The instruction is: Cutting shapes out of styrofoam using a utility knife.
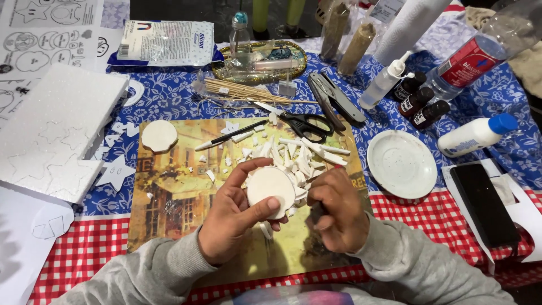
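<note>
My left hand [234, 217] grips a round white foam disc [270, 187], thumb across its lower face. My right hand [334, 208] is closed around a small dark tool whose handle [317, 213] shows between the fingers, touching the disc's right edge. Both hover over a picture placemat [169, 192] strewn with white foam offcuts [293, 151]. A second foam disc [159, 136] lies at the mat's upper left. A black and white pen [231, 135] and black-handled scissors [302, 124] rest near the mat's top edge.
A white saucer [402, 164] sits right of the mat. Glue bottle [477, 135], small dark bottles [418, 101], pliers [336, 99], wooden sticks [240, 90], a gold tray [259, 59] and a foam sheet [53, 130] with star cut-outs surround the work area. A black case [484, 203] lies at right.
</note>
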